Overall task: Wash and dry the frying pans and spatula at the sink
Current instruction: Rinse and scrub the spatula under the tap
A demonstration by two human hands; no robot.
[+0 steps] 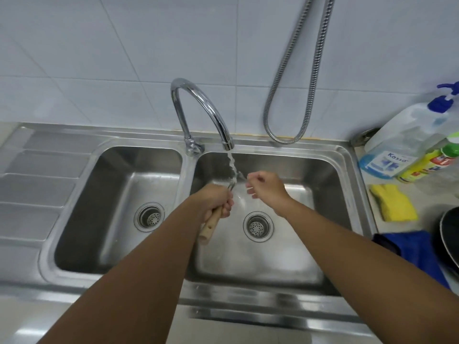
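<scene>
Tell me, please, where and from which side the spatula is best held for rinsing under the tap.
Take the spatula by its wooden handle, from the near side, as the left hand grips it: the handle points back toward the person, while the metal end lies under the running water.

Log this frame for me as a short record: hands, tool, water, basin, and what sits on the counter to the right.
left grip: holds the spatula by its wooden handle
right grip: fingers curled beside the stream; contact with spatula blurred
faucet: running onto the spatula's metal end
basin: hands over the right basin of a double sink
counter right: frying pan, blue cloth, yellow cloth, soap bottles
stage: spatula being rinsed, not yet dried
</scene>
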